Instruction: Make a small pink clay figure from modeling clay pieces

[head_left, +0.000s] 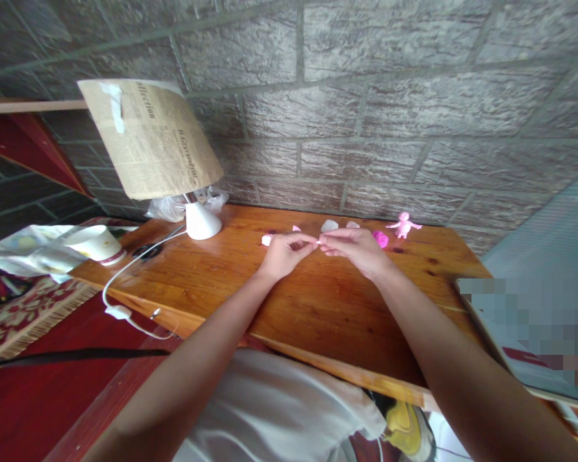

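Above the wooden desk (pixel 212 269), my left hand (pixel 285 253) and my right hand (pixel 354 249) meet fingertip to fingertip. Both are closed in a pinch on a tiny pale pink piece (pixel 318 242), mostly covered by the fingers. Just behind the hands lie a white lump (pixel 330 225), a pale pink lump (pixel 352 224) and a small pink bit (pixel 296 228). A whitish lump (pixel 266 240) rests beside my left hand. To the right of my right hand are a bright magenta lump (pixel 380 239) and a pink figure (pixel 403 226) standing with its arms spread.
A lamp (pixel 154 141) with a newsprint shade stands at the left, its white cable (pixel 120 312) hanging over the desk edge. Near it are a paper cup (pixel 96 244), a black object (pixel 147 251) and a plastic bag (pixel 168 208). A stone-patterned wall (pixel 327 122) rises behind.
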A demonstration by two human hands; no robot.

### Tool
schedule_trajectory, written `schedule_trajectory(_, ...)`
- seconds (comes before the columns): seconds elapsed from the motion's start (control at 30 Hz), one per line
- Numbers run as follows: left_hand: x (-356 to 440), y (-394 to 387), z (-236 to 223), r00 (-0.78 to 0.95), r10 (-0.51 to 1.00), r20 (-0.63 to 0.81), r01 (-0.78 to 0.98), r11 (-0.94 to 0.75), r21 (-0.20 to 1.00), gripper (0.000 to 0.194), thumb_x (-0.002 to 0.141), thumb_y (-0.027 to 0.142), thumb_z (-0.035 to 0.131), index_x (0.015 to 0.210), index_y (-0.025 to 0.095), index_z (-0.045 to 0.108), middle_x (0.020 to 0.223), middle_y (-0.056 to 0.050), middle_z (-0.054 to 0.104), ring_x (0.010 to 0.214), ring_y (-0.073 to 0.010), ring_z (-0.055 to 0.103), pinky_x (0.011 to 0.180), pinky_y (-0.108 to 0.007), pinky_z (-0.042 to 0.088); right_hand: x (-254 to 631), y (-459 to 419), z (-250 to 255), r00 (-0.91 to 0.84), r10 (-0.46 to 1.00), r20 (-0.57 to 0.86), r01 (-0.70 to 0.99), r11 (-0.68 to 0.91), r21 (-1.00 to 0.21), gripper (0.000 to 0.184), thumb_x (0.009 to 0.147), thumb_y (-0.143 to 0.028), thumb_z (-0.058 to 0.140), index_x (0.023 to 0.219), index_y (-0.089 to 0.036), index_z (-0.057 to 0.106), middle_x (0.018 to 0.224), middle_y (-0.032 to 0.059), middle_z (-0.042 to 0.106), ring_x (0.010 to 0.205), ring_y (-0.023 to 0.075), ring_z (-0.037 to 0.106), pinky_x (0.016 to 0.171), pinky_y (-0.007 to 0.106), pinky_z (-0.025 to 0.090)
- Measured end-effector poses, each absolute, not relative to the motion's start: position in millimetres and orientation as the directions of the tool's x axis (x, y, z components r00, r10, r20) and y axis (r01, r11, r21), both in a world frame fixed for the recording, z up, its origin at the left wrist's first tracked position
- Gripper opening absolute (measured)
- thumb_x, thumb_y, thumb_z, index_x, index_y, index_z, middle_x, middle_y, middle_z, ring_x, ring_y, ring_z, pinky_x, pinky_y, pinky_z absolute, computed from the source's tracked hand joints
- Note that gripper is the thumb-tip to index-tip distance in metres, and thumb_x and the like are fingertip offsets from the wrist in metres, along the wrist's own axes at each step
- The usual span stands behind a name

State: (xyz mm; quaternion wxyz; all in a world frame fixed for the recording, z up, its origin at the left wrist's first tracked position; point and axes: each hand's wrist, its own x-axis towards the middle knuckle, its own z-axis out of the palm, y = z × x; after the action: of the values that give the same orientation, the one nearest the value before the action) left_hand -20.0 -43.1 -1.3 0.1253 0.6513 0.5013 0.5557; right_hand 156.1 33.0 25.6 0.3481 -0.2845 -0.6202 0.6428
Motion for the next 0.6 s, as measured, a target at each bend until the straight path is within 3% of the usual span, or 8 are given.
schedule_trajectory(0.3,-18.4,-46.7,3.4,-0.064,0.763,0.643,0.585,-0.494,0.644,0.019,0.086,0.037,0.070,0.087,0.021,0.081,0.082,-0.005,0.078,0.063,-0.0145,0.062,0.067,-0.028,0.050,153.8,34.7,19.5,-0.583,0.812,0.028,-0.079,-0.022,-0.997,0.031,0.061,-0.030,0.093,0.087,-0.017,0.080,0.082,0.0071,0.079,0.076,0.0172,0.076,0.075,0.030,0.064)
schedule_trajectory(0.6,-19.3,-46.2,1.4,-0.111,0.754,0.647,0.634,-0.447,0.631,0.019,0.085,0.037,0.071,0.087,0.021,0.080,0.061,0.001,0.065,0.054,-0.0108,0.050,0.060,-0.024,0.042,151.3,30.8,22.0,-0.574,0.819,-0.005,-0.082,-0.064,-0.995,0.029,0.064,-0.027,0.092,0.087,-0.017,0.079,0.081,0.0067,0.079,0.077,0.0170,0.076,0.076,0.029,0.063)
